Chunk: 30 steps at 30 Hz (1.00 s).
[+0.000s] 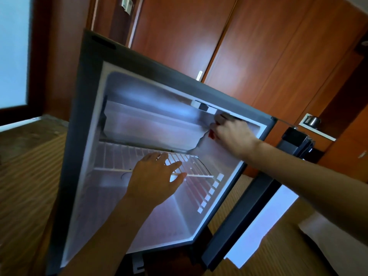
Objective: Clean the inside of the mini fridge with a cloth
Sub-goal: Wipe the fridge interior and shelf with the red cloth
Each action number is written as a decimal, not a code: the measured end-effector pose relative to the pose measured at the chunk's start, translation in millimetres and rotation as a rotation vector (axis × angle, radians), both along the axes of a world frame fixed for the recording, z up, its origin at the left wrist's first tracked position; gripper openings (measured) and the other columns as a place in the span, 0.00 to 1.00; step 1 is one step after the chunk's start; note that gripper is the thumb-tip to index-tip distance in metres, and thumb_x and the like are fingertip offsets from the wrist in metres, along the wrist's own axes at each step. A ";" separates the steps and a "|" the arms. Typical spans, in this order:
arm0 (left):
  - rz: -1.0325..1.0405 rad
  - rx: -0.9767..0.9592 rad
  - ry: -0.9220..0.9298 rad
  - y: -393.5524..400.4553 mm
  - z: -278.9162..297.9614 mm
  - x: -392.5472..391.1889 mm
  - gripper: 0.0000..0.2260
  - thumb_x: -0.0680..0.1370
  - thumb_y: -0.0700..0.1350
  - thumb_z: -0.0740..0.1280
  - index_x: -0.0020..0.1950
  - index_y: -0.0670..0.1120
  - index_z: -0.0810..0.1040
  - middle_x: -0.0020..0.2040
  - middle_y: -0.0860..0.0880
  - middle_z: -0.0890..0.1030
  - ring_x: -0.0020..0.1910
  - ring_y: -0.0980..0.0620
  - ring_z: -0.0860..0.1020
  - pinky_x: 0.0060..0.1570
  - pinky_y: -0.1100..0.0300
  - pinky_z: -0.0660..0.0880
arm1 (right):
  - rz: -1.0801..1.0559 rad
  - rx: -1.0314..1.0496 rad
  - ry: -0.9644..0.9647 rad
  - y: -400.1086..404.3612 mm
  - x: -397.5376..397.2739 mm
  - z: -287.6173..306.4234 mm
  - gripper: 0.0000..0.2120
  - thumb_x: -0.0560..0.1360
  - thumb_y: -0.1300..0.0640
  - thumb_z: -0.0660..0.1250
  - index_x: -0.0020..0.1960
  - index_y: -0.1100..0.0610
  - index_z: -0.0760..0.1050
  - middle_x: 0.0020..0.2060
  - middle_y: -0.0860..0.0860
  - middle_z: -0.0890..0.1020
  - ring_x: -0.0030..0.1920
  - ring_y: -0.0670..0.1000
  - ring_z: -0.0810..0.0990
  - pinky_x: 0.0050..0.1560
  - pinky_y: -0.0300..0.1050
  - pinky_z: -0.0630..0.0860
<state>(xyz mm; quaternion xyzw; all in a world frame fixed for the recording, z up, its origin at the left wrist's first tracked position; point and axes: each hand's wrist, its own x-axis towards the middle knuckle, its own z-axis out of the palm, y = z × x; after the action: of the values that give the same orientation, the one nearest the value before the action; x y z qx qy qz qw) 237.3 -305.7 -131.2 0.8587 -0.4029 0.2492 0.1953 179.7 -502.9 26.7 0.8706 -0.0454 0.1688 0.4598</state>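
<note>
Window: a bright frosted pane (13,50) fills the far left edge, well apart from the work.
Floor: striped wood-toned flooring (25,186) runs under and beside the appliance.
Mini fridge: the mini fridge (79,120) stands tilted in the view with its cavity lit and nothing stored in it.
Wire shelf: a white wire shelf (119,156) spans the cavity below the freezer compartment (147,120).
Left hand: the left hand (153,176) reaches in with fingers spread and fairly straight, the fingertips lying on the front rail of the shelf; it holds nothing.
Right hand: the right hand (231,134) is at the upper right corner of the cavity, fingers curled against the right inner wall just beside the freezer compartment's edge; whether it pinches anything I cannot tell.
Cloth: no cloth is plainly visible in either hand.
Fridge door: the fridge door (245,216) hangs open at lower right.
Cabinets: reddish wooden cabinets (258,46) stand behind.
Progress: judged early; the door is open and the interior cleared, but wiping of walls, shelf and floor seems left to do.
</note>
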 end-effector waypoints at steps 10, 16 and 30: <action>-0.009 -0.035 0.003 1.0 0.4 0.0 0.16 0.76 0.63 0.69 0.57 0.55 0.86 0.55 0.46 0.85 0.52 0.43 0.83 0.53 0.50 0.80 | 0.132 0.109 0.180 2.1 -31.1 -46.0 0.09 0.74 0.50 0.72 0.52 0.52 0.83 0.51 0.51 0.82 0.54 0.55 0.79 0.44 0.47 0.78; -0.019 -0.065 -0.015 0.0 0.4 0.0 0.18 0.75 0.63 0.66 0.55 0.55 0.87 0.54 0.46 0.86 0.52 0.44 0.84 0.53 0.50 0.80 | 0.157 0.058 0.011 3.2 -36.4 -16.8 0.10 0.76 0.56 0.70 0.55 0.59 0.81 0.54 0.56 0.80 0.58 0.60 0.77 0.45 0.53 0.78; -0.011 -0.048 0.008 0.6 2.6 -2.6 0.16 0.74 0.62 0.72 0.55 0.55 0.87 0.55 0.45 0.86 0.53 0.43 0.84 0.53 0.47 0.80 | 0.140 0.044 0.026 9.3 -44.0 -24.1 0.09 0.73 0.54 0.74 0.51 0.55 0.83 0.50 0.53 0.82 0.53 0.57 0.80 0.46 0.48 0.77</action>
<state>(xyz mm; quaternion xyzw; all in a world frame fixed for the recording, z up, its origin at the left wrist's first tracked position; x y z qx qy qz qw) 234.7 -305.1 -128.7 0.8526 -0.4007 0.2543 0.2188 135.7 -493.6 2.6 0.8837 0.0178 0.1884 0.4281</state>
